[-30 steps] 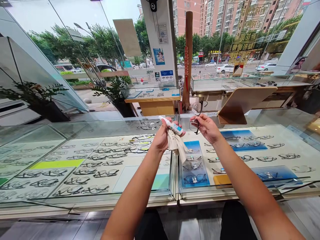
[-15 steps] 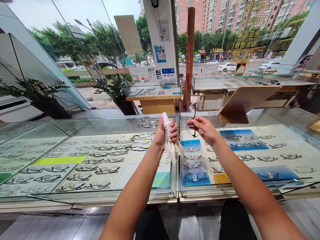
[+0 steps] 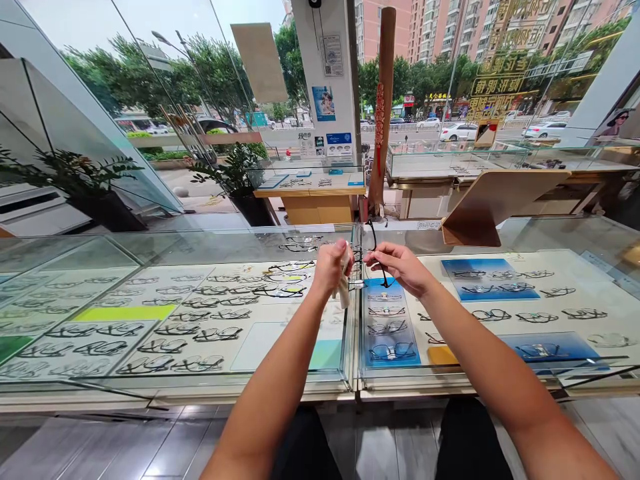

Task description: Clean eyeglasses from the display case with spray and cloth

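Observation:
My left hand (image 3: 330, 268) is closed around a small white spray bottle (image 3: 346, 255), its nozzle turned toward the right hand. A pale cloth (image 3: 344, 295) hangs below the same fist. My right hand (image 3: 403, 265) pinches a dark-framed pair of eyeglasses (image 3: 373, 235), held nearly edge-on so that the lenses hardly show. Bottle and eyeglasses are close together above the seam of the glass display counter (image 3: 320, 385).
Rows of eyeglass frames (image 3: 215, 333) lie under the counter's glass, some on blue cards (image 3: 490, 267). On the counter's right side stands a tilted wooden board (image 3: 500, 200). Potted plants (image 3: 245, 180) and another display case (image 3: 320, 193) are beyond.
My left hand has turned the spray bottle from facing me to pointing at the eyeglasses. My right hand has moved slightly left and rotated the eyeglasses edge-on, closer to the bottle.

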A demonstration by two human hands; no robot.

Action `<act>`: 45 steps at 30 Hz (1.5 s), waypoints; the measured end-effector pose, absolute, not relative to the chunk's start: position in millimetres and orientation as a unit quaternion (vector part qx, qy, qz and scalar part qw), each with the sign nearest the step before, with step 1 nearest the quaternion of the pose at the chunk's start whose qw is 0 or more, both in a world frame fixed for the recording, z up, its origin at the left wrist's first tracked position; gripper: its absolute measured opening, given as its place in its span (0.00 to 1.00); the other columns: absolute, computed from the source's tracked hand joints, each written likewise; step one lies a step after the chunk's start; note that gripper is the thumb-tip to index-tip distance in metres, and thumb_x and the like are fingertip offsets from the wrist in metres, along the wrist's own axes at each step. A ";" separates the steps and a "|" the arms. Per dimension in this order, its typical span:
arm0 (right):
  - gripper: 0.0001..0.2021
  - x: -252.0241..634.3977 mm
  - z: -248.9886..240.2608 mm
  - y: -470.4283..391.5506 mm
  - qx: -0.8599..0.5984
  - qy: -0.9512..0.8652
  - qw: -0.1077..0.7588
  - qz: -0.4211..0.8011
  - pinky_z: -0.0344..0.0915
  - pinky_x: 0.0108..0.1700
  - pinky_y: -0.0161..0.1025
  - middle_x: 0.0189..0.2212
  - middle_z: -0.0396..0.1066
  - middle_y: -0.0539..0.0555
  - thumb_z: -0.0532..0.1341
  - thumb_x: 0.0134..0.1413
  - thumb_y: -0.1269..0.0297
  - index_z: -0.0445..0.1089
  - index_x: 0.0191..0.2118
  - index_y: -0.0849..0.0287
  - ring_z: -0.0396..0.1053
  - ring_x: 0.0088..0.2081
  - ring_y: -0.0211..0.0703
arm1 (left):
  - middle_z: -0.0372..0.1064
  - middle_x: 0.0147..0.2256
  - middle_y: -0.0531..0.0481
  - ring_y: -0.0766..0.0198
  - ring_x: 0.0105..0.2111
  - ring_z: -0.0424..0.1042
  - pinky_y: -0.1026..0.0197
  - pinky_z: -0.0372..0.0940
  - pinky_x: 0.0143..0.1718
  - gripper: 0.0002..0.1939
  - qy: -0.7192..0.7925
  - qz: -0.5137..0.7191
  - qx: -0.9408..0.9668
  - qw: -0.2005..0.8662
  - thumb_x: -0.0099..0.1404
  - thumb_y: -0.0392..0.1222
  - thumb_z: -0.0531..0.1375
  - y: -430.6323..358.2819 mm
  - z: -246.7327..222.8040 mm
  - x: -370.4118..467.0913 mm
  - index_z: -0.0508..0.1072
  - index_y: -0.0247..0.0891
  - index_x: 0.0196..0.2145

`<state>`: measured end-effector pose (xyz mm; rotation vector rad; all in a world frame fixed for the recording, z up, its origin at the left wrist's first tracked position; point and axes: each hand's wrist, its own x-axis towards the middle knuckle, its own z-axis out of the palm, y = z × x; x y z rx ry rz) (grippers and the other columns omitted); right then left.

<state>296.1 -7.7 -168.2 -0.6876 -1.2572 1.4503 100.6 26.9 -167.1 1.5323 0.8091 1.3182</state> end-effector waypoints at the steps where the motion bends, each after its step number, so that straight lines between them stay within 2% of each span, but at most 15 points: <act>1: 0.19 294.8 -168.6 -8.3 -0.287 -0.526 0.520 0.609 0.71 0.50 0.43 0.40 0.84 0.55 0.80 0.49 0.47 0.79 0.34 0.55 0.76 0.41 0.42 | 0.58 0.13 0.49 0.68 0.15 0.58 0.60 0.52 0.22 0.44 0.338 0.534 0.643 0.433 0.58 0.86 0.58 27.8 -169.5 101.3 0.67 0.40 0.13; 4: 0.19 291.7 -169.1 -10.5 -0.279 -0.533 0.505 0.619 0.72 0.50 0.43 0.39 0.84 0.53 0.80 0.49 0.46 0.79 0.33 0.54 0.77 0.42 0.44 | 0.60 0.14 0.49 0.67 0.16 0.59 0.59 0.53 0.23 0.43 0.351 0.521 0.659 0.413 0.61 0.83 0.57 29.5 -174.2 102.5 0.66 0.40 0.13; 8: 0.18 289.7 -168.5 -13.3 -0.269 -0.541 0.497 0.623 0.71 0.49 0.43 0.37 0.83 0.52 0.79 0.50 0.47 0.78 0.33 0.54 0.76 0.40 0.43 | 0.57 0.13 0.50 0.68 0.15 0.56 0.60 0.50 0.22 0.40 0.354 0.529 0.654 0.409 0.64 0.78 0.58 29.1 -173.9 103.3 0.63 0.40 0.12; 12: 0.18 290.1 -167.9 -13.6 -0.270 -0.538 0.497 0.625 0.70 0.48 0.41 0.38 0.83 0.52 0.79 0.50 0.47 0.78 0.33 0.54 0.75 0.40 0.42 | 0.58 0.13 0.50 0.67 0.15 0.57 0.59 0.51 0.22 0.41 0.357 0.537 0.644 0.412 0.66 0.78 0.55 26.3 -170.6 104.9 0.65 0.41 0.13; 19: 0.17 290.0 -168.0 -13.7 -0.264 -0.541 0.489 0.631 0.69 0.47 0.41 0.38 0.84 0.54 0.80 0.51 0.49 0.78 0.33 0.55 0.75 0.41 0.42 | 0.58 0.13 0.49 0.66 0.16 0.57 0.59 0.51 0.23 0.40 0.351 0.550 0.645 0.398 0.65 0.79 0.55 23.5 -169.6 107.0 0.63 0.41 0.13; 25: 0.18 295.0 -166.2 -6.7 -0.256 -0.467 0.560 0.635 0.72 0.46 0.37 0.39 0.84 0.52 0.82 0.47 0.49 0.79 0.33 0.55 0.76 0.40 0.39 | 0.58 0.14 0.51 0.66 0.17 0.56 0.59 0.51 0.24 0.41 0.331 0.494 0.700 0.396 0.64 0.81 0.55 23.4 -176.8 108.4 0.62 0.41 0.14; 29: 0.19 297.7 -164.9 -4.3 -0.248 -0.445 0.583 0.634 0.74 0.46 0.35 0.38 0.84 0.50 0.82 0.45 0.50 0.78 0.33 0.55 0.76 0.38 0.37 | 0.56 0.15 0.54 0.68 0.19 0.53 0.60 0.47 0.25 0.39 0.332 0.428 0.750 0.379 0.66 0.77 0.58 22.9 -185.8 111.5 0.60 0.40 0.16; 33: 0.19 299.2 -165.7 -3.7 -0.248 -0.445 0.587 0.629 0.74 0.46 0.34 0.39 0.84 0.51 0.82 0.45 0.50 0.78 0.33 0.55 0.77 0.40 0.38 | 0.58 0.15 0.52 0.67 0.18 0.57 0.60 0.51 0.25 0.39 0.341 0.448 0.720 0.406 0.67 0.77 0.55 23.0 -186.1 115.2 0.61 0.40 0.16; 36: 0.19 304.6 -166.1 0.6 -0.254 -0.439 0.599 0.620 0.74 0.45 0.33 0.39 0.84 0.51 0.82 0.45 0.49 0.79 0.33 0.55 0.77 0.39 0.37 | 0.62 0.17 0.52 0.67 0.18 0.61 0.61 0.56 0.24 0.34 0.327 0.461 0.685 0.459 0.65 0.74 0.58 24.5 -183.0 116.6 0.64 0.41 0.20; 39: 0.19 315.5 -165.1 8.4 -0.256 -0.425 0.625 0.602 0.74 0.42 0.31 0.40 0.84 0.51 0.83 0.43 0.49 0.80 0.34 0.54 0.77 0.38 0.36 | 0.65 0.21 0.54 0.67 0.19 0.65 0.62 0.61 0.24 0.21 0.308 0.458 0.653 0.519 0.59 0.60 0.65 27.0 -183.3 117.6 0.66 0.40 0.26; 41: 0.20 324.3 -163.7 13.5 -0.256 -0.411 0.646 0.590 0.75 0.42 0.31 0.40 0.84 0.50 0.83 0.41 0.49 0.80 0.34 0.54 0.77 0.38 0.35 | 0.66 0.24 0.55 0.66 0.21 0.66 0.61 0.63 0.24 0.15 0.311 0.450 0.626 0.555 0.55 0.52 0.65 28.0 -185.8 119.6 0.66 0.40 0.30; 43: 0.21 332.4 -162.4 17.3 -0.256 -0.401 0.663 0.578 0.76 0.43 0.32 0.40 0.83 0.49 0.84 0.40 0.49 0.81 0.35 0.54 0.77 0.39 0.35 | 0.66 0.25 0.56 0.64 0.23 0.69 0.61 0.66 0.26 0.16 0.329 0.443 0.599 0.580 0.56 0.52 0.64 28.0 -189.2 123.0 0.65 0.41 0.34; 45: 0.21 338.7 -161.7 19.8 -0.258 -0.397 0.674 0.567 0.77 0.43 0.32 0.41 0.83 0.49 0.84 0.40 0.49 0.81 0.35 0.53 0.77 0.40 0.36 | 0.68 0.27 0.55 0.62 0.25 0.71 0.59 0.69 0.29 0.19 0.348 0.431 0.595 0.582 0.59 0.56 0.64 27.1 -192.8 126.9 0.64 0.41 0.38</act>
